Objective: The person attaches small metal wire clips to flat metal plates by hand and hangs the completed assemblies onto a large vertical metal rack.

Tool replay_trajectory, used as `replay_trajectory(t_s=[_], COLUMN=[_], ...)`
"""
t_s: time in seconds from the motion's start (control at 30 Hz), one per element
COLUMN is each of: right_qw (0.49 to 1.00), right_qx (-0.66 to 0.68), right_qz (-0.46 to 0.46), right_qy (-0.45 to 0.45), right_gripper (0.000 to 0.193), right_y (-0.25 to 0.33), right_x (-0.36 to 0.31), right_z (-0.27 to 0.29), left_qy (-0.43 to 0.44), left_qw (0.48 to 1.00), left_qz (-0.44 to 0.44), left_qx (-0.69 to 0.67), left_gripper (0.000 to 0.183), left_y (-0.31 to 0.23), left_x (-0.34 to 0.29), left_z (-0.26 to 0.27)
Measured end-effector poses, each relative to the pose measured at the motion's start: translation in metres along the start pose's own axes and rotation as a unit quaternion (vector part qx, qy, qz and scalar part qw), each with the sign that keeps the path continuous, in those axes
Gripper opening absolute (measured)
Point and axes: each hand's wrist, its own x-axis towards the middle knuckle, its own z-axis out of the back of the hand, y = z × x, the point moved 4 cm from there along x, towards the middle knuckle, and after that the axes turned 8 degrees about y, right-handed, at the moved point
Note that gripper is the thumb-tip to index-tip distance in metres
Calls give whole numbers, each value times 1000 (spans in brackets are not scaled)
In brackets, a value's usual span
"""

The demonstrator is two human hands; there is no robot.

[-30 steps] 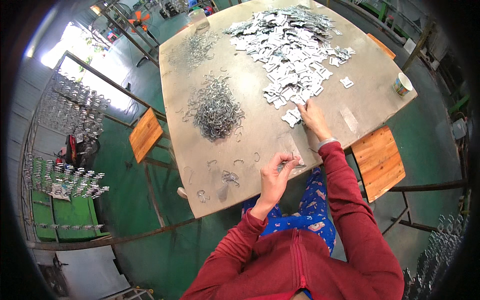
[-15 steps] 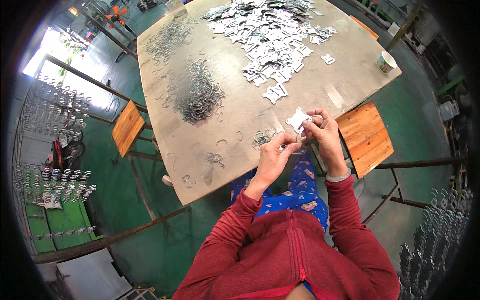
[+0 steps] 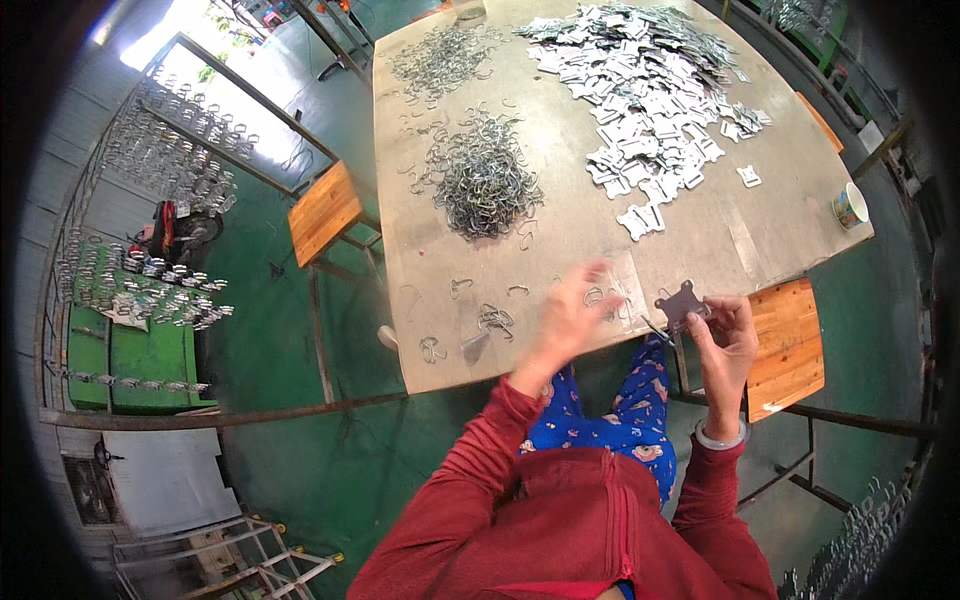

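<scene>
Between the thumb and fingers of my right hand (image 3: 725, 345) is a small flat metal plate (image 3: 680, 303) with lobed corners, its face looking dark grey. A thin metal piece (image 3: 657, 330), probably a wire hook, sticks out at the plate's lower left. My left hand (image 3: 568, 315) is apart from the plate, over the near edge of the table. Motion smears its fingers, so whether they hold anything cannot be told. Close beside those fingers lie a few bent wire hooks (image 3: 597, 297) on the tabletop.
On the table (image 3: 440, 340) are a dense heap of wire hooks (image 3: 485, 190), a sparser spread of hooks (image 3: 440, 62) and a large pile of metal plates (image 3: 650, 110). A paper cup (image 3: 850, 206) stands at the right edge. Wooden stools (image 3: 325, 212) flank the table.
My left hand has moved away from the plate toward the loose hooks. The right hand still holds the plate, now tilted and darker. The whole view has shifted, moving the table rightward.
</scene>
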Motion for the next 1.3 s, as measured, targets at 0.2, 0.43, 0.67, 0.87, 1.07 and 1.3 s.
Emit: replay_trajectory(t_s=[0.2,0.43,0.67,0.87,1.07,1.3], right_qw=[1000,999,999,998,998,992], right_qx=[-9,-24,-28,-23,1,-126], right_qz=[4,-37,-31,-45,-56,10], right_qy=[10,18,18,23,25,5], right_gripper=[22,21,24,20,19,19], right_y=[-3,-6,-19,-23,-20,-10], right_x=[-6,-12,-30,-44,-47,-46], right_z=[5,3,15,11,5,4], left_qy=[-79,-44,97,152,150,122], left_qw=[935,940,990,972,943,897], left_qz=[137,-26,61,33,30,96], left_qx=[317,338,-81,-176,-297,-414], left_gripper=[20,10,14,18,15,7], left_y=[106,88,-15,-46,-39,-26], left_x=[41,51,17,-10,-22,-24], left_z=[72,52,-17,-34,-45,-60])
